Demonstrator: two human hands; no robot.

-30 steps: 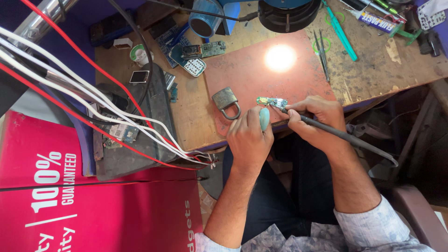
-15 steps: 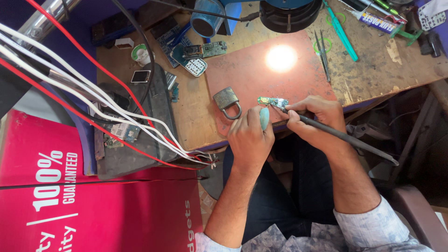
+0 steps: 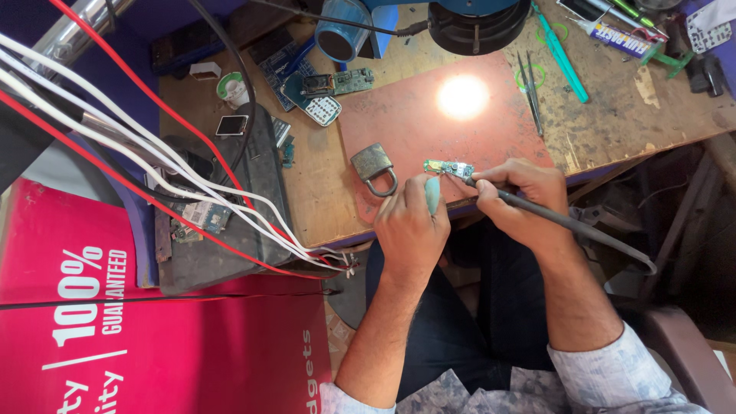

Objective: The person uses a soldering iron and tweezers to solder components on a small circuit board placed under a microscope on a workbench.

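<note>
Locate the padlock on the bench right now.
Head view: the padlock lies on the wooden bench just left of the red mat, above the left hand.

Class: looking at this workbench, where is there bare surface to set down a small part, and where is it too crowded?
Free: the reddish mat between the lamp glare and the padlock; also bare wood right of the tweezers. Crowded: the circuit boards at upper left, and around the small board worked by the left hand and right hand.
</note>
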